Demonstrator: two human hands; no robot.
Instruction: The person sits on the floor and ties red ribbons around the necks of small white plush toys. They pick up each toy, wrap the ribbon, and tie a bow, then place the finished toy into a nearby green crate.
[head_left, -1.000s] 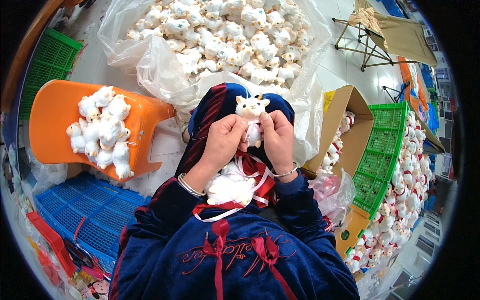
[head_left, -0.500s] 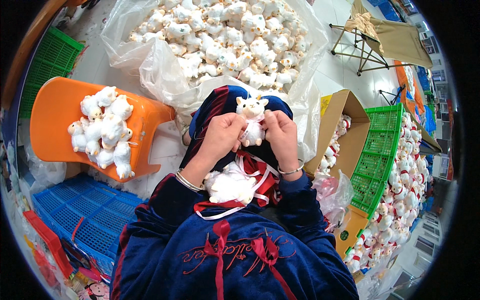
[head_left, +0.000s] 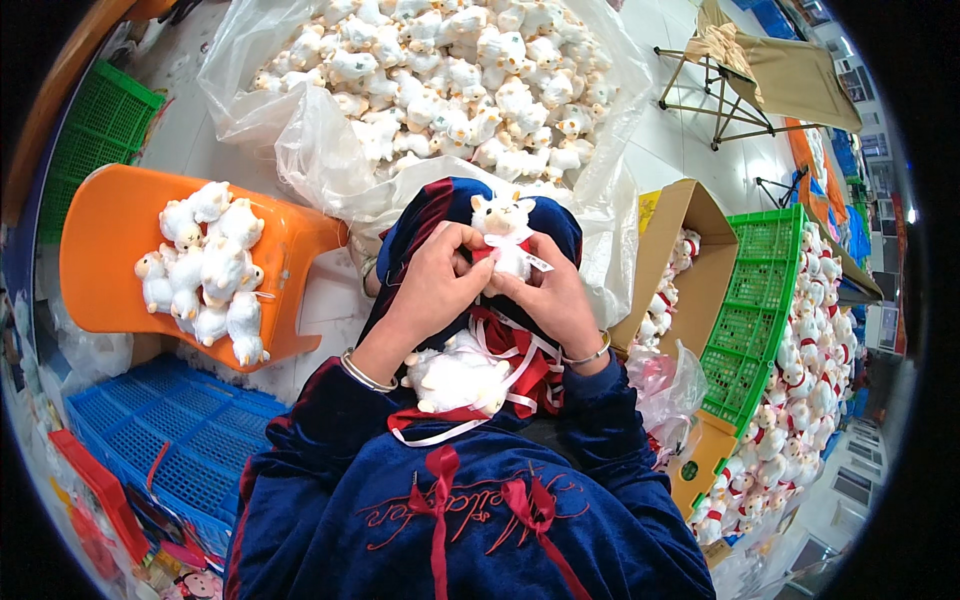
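Both hands, left hand (head_left: 440, 275) and right hand (head_left: 552, 295), pinch a small white plush lamb (head_left: 503, 232) at its neck. They seem to be fitting its red ribbon (head_left: 487, 255). Next likely calls for snugging it.

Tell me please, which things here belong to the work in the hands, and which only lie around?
In the work:
left hand and right hand, both on the small white plush toy
red and white ribbons on the lap
second plush toy on the lap

Lying about:
blue crate
folding chair

Fluffy plush toy (head_left: 503, 222), glossy orange plastic stool (head_left: 110, 240)
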